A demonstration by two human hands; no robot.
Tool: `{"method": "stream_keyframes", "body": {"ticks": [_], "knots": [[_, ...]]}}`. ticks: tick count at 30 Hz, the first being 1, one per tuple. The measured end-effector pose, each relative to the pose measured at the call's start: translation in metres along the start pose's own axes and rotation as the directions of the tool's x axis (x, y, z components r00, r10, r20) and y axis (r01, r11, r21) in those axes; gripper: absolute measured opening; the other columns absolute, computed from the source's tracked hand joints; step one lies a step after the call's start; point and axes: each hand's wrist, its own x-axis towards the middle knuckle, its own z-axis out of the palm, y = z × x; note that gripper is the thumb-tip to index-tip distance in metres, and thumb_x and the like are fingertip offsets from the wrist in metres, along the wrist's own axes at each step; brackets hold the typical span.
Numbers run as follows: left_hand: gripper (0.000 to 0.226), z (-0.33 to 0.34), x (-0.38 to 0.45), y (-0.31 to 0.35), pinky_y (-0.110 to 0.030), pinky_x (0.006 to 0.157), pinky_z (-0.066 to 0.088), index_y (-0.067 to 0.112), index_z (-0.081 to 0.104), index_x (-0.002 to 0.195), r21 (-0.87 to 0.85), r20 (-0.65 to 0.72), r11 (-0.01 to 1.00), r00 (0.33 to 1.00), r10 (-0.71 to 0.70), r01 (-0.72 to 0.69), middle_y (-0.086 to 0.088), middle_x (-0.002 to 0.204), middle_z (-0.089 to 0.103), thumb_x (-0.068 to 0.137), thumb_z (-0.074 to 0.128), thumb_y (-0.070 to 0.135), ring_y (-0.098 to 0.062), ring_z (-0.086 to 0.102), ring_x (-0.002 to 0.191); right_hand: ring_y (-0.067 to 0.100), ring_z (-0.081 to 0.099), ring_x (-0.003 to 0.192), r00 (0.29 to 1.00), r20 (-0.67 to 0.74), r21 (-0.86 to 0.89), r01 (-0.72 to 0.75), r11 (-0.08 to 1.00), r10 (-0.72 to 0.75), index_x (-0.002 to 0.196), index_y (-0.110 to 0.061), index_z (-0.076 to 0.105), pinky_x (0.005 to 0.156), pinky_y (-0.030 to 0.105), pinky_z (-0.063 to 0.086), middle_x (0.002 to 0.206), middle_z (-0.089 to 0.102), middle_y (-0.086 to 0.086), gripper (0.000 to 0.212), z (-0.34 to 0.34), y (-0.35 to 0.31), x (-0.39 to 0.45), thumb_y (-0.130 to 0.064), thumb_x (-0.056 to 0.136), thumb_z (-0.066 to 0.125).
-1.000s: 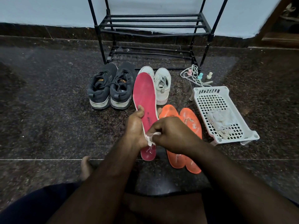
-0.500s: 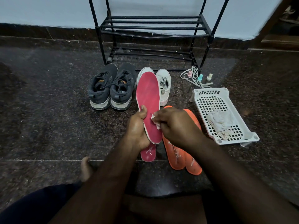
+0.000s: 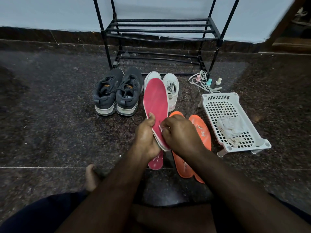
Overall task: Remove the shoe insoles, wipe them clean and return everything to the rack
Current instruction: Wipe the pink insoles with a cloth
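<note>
The left hand (image 3: 148, 135) grips the pink insole's (image 3: 155, 100) left edge, the right hand (image 3: 180, 133) pinches a wipe (image 3: 160, 127) against its right edge, bare floor (image 3: 58, 115) lying leftward.

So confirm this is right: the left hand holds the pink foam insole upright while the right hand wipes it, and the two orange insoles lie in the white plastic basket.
Not quite. The head view shows the two orange insoles lying on the dark stone floor beside the white plastic basket, not in it. The left hand does hold the pink foam insole while the right hand wipes it.
</note>
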Motion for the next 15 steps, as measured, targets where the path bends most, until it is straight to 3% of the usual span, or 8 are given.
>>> {"method": "stream_keyframes", "body": {"ticks": [4,6,7,9,13,15], "knots": [[0.062,-0.001,0.003,0.007,-0.046,0.079,0.05,-0.002,0.067,0.099,0.009,-0.004,1.0,1.0,0.0,0.0,-0.023,0.115,0.071,0.105,0.034,0.05,-0.032,0.073,0.088,0.015,0.063,0.074,0.986,0.167,0.144,0.004,0.99,-0.029,0.079,-0.021,0.073,0.072,0.036,0.051,0.077,0.07,-0.003,0.015,0.0,-0.003,-0.01,-0.015,0.075,0.06],[0.065,-0.002,0.003,0.003,-0.045,0.079,0.052,-0.004,0.071,0.095,0.035,-0.001,0.999,1.0,-0.007,0.007,-0.023,0.1,0.073,0.106,0.034,0.048,-0.03,0.074,0.08,0.017,0.062,0.075,0.994,0.09,0.144,0.051,0.988,-0.064,0.08,-0.018,0.073,0.071,0.036,0.05,0.078,0.069,0.0,0.015,0.0,-0.001,-0.012,-0.014,0.074,0.059],[0.062,-0.002,0.002,0.0,-0.044,0.081,0.054,-0.006,0.069,0.104,0.048,0.005,0.999,1.0,0.003,-0.004,-0.022,0.098,0.073,0.107,0.034,0.045,-0.03,0.074,0.082,0.02,0.062,0.077,0.997,0.033,0.11,0.069,0.992,-0.073,0.082,-0.017,0.074,0.071,0.036,0.05,0.079,0.068,0.002,0.017,0.001,0.002,-0.009,-0.015,0.075,0.059],[0.056,-0.003,0.002,-0.004,-0.046,0.092,0.055,-0.007,0.052,0.134,0.041,0.035,0.998,0.998,0.044,-0.045,-0.025,0.114,0.066,0.107,0.037,0.039,-0.034,0.069,0.1,0.022,0.063,0.081,0.996,-0.074,0.1,0.049,0.994,-0.042,0.087,-0.016,0.074,0.074,0.035,0.049,0.084,0.068,0.003,0.017,-0.003,0.009,0.0,-0.015,0.079,0.06],[0.051,-0.005,0.008,-0.007,-0.055,0.106,0.046,0.002,0.047,0.144,0.059,0.151,0.997,0.988,0.032,-0.042,-0.026,0.135,0.059,0.106,0.041,0.035,-0.04,0.058,0.124,0.011,0.066,0.082,0.961,-0.174,0.459,-0.116,0.881,0.217,0.09,-0.032,0.069,0.074,0.035,0.056,0.093,0.069,-0.005,0.024,-0.026,0.025,0.014,-0.01,0.083,0.064],[0.047,-0.005,0.007,-0.008,-0.058,0.108,0.042,0.006,0.048,0.144,0.103,0.182,0.995,0.983,0.001,-0.02,-0.024,0.137,0.058,0.106,0.041,0.034,-0.042,0.056,0.128,0.007,0.066,0.086,0.952,-0.185,0.48,-0.13,0.867,0.245,0.09,-0.037,0.065,0.076,0.034,0.057,0.098,0.068,-0.006,0.027,-0.03,0.031,0.017,-0.011,0.084,0.063]]}}
